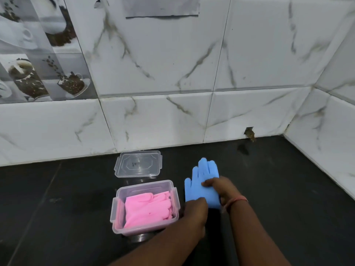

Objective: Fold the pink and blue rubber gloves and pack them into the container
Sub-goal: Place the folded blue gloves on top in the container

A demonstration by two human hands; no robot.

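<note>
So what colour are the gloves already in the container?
Pink rubber gloves, folded inside the clear plastic container; head view.

Blue glove (199,181) cuff hidden under both hands; forearms cut off by bottom edge.

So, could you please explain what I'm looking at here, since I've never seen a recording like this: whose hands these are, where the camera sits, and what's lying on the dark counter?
There is no machine here: a person works with bare hands, and the one picture comes from a camera worn on their head, looking forward and down. On the black counter stands a clear plastic container holding folded pink rubber gloves. Its clear plastic lid lies behind it, near the marble-tiled wall. To the right, blue rubber gloves lie flat on the counter. The left hand presses on their near edge, and the right hand, with a reddish thread at the wrist, pinches them at the middle.
</note>
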